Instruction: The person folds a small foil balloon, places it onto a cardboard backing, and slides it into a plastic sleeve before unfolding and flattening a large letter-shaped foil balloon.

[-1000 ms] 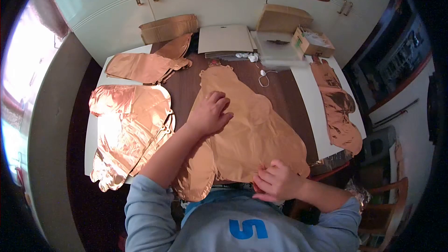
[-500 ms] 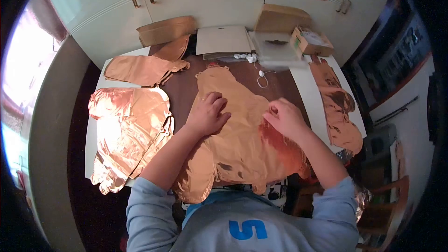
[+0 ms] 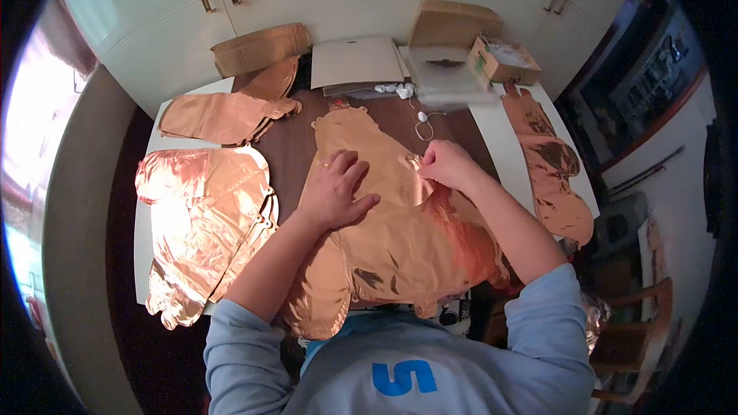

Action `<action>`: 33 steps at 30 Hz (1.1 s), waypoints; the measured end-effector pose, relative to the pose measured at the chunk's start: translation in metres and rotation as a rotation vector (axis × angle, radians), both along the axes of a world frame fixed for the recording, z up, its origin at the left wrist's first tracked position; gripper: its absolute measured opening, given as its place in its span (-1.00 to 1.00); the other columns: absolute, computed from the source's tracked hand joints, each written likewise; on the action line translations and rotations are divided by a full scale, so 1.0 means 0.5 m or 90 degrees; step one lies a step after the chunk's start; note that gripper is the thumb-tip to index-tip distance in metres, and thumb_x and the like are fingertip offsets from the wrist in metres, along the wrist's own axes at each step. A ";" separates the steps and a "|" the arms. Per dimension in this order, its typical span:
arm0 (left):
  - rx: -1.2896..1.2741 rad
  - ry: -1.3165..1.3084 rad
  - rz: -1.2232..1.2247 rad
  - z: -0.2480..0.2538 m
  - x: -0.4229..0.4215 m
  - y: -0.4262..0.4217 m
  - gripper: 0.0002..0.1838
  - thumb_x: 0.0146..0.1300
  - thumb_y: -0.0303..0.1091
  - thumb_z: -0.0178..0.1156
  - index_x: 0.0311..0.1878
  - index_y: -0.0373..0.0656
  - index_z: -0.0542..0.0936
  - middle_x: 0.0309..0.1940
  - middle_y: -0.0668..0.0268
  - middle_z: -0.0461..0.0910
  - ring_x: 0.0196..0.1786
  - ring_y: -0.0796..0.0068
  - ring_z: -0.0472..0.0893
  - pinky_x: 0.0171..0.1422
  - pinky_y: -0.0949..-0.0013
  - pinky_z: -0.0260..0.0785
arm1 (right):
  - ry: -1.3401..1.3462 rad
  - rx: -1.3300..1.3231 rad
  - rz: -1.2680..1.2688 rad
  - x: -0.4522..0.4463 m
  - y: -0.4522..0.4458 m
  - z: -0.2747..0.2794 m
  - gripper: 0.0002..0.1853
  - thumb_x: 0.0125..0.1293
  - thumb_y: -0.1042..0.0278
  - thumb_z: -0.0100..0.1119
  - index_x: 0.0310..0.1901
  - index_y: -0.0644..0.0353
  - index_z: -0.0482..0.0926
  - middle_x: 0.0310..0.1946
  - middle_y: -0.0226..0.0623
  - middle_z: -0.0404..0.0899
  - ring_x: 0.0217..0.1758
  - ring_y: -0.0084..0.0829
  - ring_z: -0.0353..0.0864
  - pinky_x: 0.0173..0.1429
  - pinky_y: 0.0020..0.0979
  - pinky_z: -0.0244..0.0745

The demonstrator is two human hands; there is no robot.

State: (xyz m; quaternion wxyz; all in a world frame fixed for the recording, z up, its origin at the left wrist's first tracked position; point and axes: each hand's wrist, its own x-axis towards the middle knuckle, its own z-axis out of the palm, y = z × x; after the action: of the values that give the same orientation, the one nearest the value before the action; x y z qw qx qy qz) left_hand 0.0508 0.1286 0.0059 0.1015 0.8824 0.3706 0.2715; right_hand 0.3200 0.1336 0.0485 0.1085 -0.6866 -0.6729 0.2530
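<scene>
The right hand's grip [image 3: 452, 164], pinched closed, holds the raised right edge of a lobed copper-coloured foil sheet [image 3: 384, 238] reaching the brown tabletop's [image 3: 460, 127] near edge; the left hand [image 3: 332, 190] rests loosely spread on it.

Tabletop [image 3: 286, 134]: brown down the middle, white at left and right. Centre, on brown: large copper-coloured foil piece [image 3: 392, 250], laid near to far, lower end over near edge. Left: glossy foil stack [image 3: 211, 211] nearer, duller foil stack [image 3: 211, 117] farther. Right, on white: long creased foil piece [image 3: 552, 169]. Far centre: pale flat boards [image 3: 357, 64], stacked; white cord [image 3: 422, 117] nearer, loosely looped. Far right: clear plastic sheets [image 3: 438, 83] beside open box [image 3: 503, 68].
</scene>
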 end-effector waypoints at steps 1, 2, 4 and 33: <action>0.033 -0.002 -0.003 0.001 0.000 -0.001 -0.35 0.05 0.04 0.42 0.12 -0.21 0.57 0.18 -0.02 0.49 0.30 -0.11 0.45 0.34 -0.02 0.36 | 0.024 0.013 -0.019 0.000 -0.003 -0.008 -0.65 -0.01 0.23 0.48 -0.23 0.27 0.66 -0.21 -0.07 0.72 -0.10 -0.09 0.72 0.02 -0.18 0.60; 0.065 -0.003 -0.005 0.002 0.000 -0.001 -0.35 0.05 0.04 0.42 0.11 -0.20 0.57 0.18 -0.02 0.49 0.30 -0.12 0.44 0.34 -0.02 0.36 | 0.049 0.026 -0.039 0.001 -0.006 -0.016 -0.62 -0.02 0.25 0.48 -0.18 0.26 0.65 -0.17 -0.05 0.72 -0.07 -0.09 0.72 0.04 -0.19 0.59; 0.098 -0.005 -0.018 0.009 0.001 -0.002 -0.36 0.04 0.04 0.42 0.11 -0.19 0.58 0.17 -0.02 0.49 0.29 -0.12 0.44 0.34 -0.02 0.36 | 0.084 0.041 -0.058 0.003 -0.006 -0.025 -0.55 -0.02 0.27 0.49 -0.08 0.26 0.62 -0.11 -0.02 0.70 -0.02 -0.08 0.70 0.07 -0.20 0.58; 0.022 -0.011 -0.053 -0.018 0.015 -0.006 -0.36 0.15 0.04 0.33 0.19 -0.20 0.52 0.26 -0.01 0.44 0.36 -0.15 0.37 0.48 -0.10 0.19 | 0.307 0.087 0.142 -0.078 -0.058 -0.011 -0.75 0.32 0.23 0.33 -0.23 0.29 0.68 -0.38 -0.17 0.71 -0.27 -0.38 0.72 -0.14 -0.28 0.59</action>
State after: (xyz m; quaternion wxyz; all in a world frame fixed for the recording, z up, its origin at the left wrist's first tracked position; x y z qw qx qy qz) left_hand 0.0581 0.1258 -0.0032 0.1006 0.8964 0.3277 0.2811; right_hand 0.2809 0.1046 0.0430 0.2833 -0.5194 -0.7146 0.3732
